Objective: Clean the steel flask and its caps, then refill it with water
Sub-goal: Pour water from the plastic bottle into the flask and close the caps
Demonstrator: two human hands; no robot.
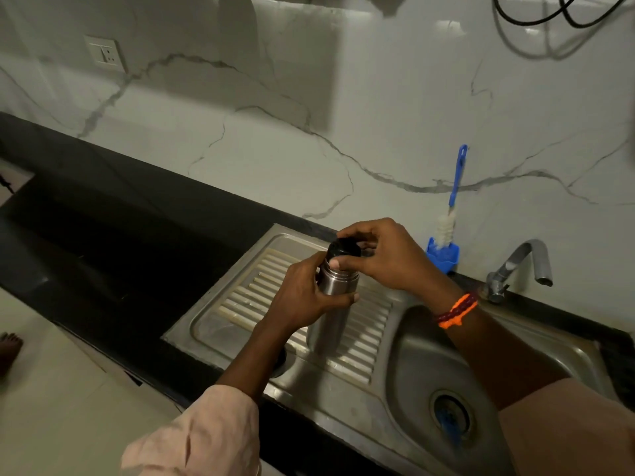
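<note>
The steel flask (331,321) stands upright on the ribbed drainboard (247,297) of the steel sink. My left hand (302,297) grips the flask around its upper body. My right hand (385,255) comes from above and holds the black cap (343,250) at the flask's mouth, fingers curled around its rim. A second dark round piece (280,364) lies on the drainboard's front edge, partly hidden behind my left forearm.
The sink basin (412,365) with its drain (450,413) lies to the right. A steel tap (522,266) stands behind it. A blue bottle brush (453,190) leans on the marble wall in a blue holder (443,254). Black countertop (120,235) stretches left.
</note>
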